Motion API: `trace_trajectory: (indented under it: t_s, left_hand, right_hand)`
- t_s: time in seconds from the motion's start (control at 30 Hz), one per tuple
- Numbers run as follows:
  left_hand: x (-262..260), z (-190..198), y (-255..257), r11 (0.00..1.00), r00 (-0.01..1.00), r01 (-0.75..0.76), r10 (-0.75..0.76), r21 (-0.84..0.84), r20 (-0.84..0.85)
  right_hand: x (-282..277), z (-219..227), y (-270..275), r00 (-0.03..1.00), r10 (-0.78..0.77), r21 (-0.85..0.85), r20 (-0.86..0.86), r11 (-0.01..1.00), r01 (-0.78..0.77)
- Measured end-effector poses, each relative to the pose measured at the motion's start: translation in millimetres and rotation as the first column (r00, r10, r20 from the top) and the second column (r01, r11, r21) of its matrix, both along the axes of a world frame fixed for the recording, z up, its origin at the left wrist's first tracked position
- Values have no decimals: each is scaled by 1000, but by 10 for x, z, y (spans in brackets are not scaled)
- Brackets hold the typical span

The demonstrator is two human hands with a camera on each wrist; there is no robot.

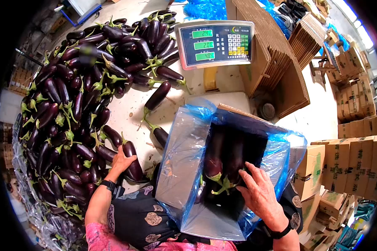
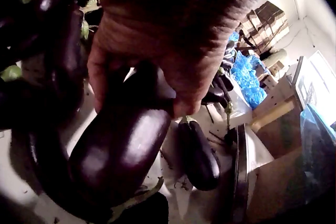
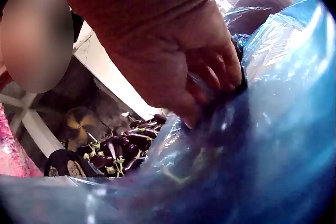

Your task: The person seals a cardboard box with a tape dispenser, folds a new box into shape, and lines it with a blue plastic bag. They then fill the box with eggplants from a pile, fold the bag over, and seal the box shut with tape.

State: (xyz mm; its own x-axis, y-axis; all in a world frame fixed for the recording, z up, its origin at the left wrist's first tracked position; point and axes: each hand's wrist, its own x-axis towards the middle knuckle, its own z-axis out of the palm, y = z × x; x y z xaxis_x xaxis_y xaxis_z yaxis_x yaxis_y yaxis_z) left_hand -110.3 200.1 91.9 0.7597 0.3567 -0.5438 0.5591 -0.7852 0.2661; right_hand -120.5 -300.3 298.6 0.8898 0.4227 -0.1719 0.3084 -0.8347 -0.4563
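Left hand [image 1: 120,163]: fingers bent, thumb and fingertips set apart on opposite sides of one glossy, dark purple eggplant [image 1: 132,164], gripping it at the right edge of the heap, near the box.

Right hand [image 1: 262,196]: inside the box opening, thumb apart from the loosely bent fingers, fingertips at the stem end of the right-hand boxed eggplant [image 1: 234,161]; whether they bear any of its weight cannot be told.

Box: one open brown cardboard box [image 1: 238,111] with a translucent blue plastic liner [image 1: 183,140] folded out over its sides. Contents: two dark eggplants side by side, green stems toward the person; part of another at lower left.

Heap: many purple eggplants with green caps [image 1: 71,108], on the pale desk [image 1: 132,109]. Two loose eggplants lie between heap and box.

Scale: one blue-faced display panel [image 1: 215,44], three lit green readouts and a keypad, beyond the box.

Cardboard: flat brown sheets [image 1: 280,67], standing, right of the panel; stacked brown cartons [image 1: 356,163] farther right.

Worn: a black wristband on each wrist.
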Motion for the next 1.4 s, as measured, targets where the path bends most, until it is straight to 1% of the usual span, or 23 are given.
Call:
trace_trajectory:
  t_s: [0.17, 0.23, 0.27, 0.3, 0.37, 0.4, 0.5, 0.57, 0.63, 0.7, 0.77, 0.83, 0.9, 0.93, 0.97, 1.03, 1.1, 1.17, 1.2, 1.27, 1.3, 1.37, 1.4]
  left_hand:
    - [55, 96, -89, 997, 995, 26, -19, -71, 98]
    - [142, 391, -251, 996, 985, 25, -10, -91, 170]
    - [173, 495, -276, 984, 969, 31, 13, -174, 246]
    - [216, 680, -339, 982, 954, 54, 3, -181, 299]
    - [337, 963, -339, 913, 925, 149, 8, -381, 380]
    - [397, 1096, -352, 881, 906, 193, 9, -432, 423]
    - [508, 1464, -451, 793, 862, 281, 40, -541, 506]
    - [545, 1717, -591, 786, 876, 290, 12, -546, 482]
    - [517, 1737, -635, 830, 864, 311, -44, -463, 502]
    - [470, 1510, -499, 864, 873, 304, -85, -401, 480]
    - [358, 1045, -295, 915, 878, 249, -75, -318, 473]
    - [151, 834, -221, 945, 932, 135, -18, -299, 362]
    - [-42, 753, -199, 982, 988, -43, 70, -183, 140]
    - [-170, 474, -72, 984, 985, -84, 105, -157, 137]
    - [-254, 327, -6, 977, 982, -104, 130, -184, 138]
    - [-338, 269, 51, 967, 978, -138, 167, -212, 126]
    - [-287, 136, 127, 981, 980, -134, 152, -141, 126]
    - [-106, 204, 159, 978, 981, -178, 185, -109, 58]
    - [-52, 131, 206, 980, 976, -177, 188, -93, 114]
    - [49, -108, 341, 984, 961, -165, 177, -72, 212]
    - [65, -159, 358, 988, 952, -156, 148, 11, 267]
    - [15, -505, 577, 978, 867, -148, 199, -145, 457]
    - [-29, -472, 590, 965, 850, -203, 259, -168, 459]
  right_hand:
    - [-4, -78, 19, 1000, 11, 3, 4, 1000, -11]
    - [-1, -137, 18, 999, -38, 30, 24, 999, 37]
    - [3, -149, 14, 999, -35, 25, 24, 999, 34]
    - [12, -161, 10, 999, -31, 19, 27, 999, 30]
    - [8, -208, 52, 993, -102, 6, 51, 995, 102]
    - [2, -235, 75, 989, -134, 4, 60, 991, 134]
    - [12, -204, 137, 991, -126, -9, 45, 992, 127]
    - [1, -250, 119, 992, -71, -19, 104, 997, 73]
    - [-8, -244, 126, 994, -56, -24, 90, 998, 58]
    - [-45, -279, 94, 997, -45, 6, 66, 999, 45]
    - [-99, -267, 133, 995, -59, -27, 78, 998, 61]
    - [-117, -270, 153, 995, -40, -44, 90, 998, 44]
    - [-125, -292, 191, 996, -53, -59, 78, 997, 58]
    - [-128, -308, 208, 995, -69, -59, 73, 996, 73]
    - [-129, -330, 220, 994, -85, -62, 64, 994, 89]
    - [-107, -390, 198, 994, -78, -54, 71, 995, 82]
    - [-81, -378, 207, 995, -65, -61, 81, 996, 69]
    - [-66, -366, 228, 995, -94, -43, 30, 995, 95]
    - [-78, -399, 216, 994, -92, -82, 57, 992, 96]
    - [-80, -401, 249, 992, -120, -77, 25, 990, 122]
    - [-86, -397, 257, 990, -139, -76, 10, 987, 140]
    - [-92, -424, 243, 989, -146, -45, -3, 988, 146]
    - [-97, -431, 242, 990, -142, -38, -2, 989, 142]
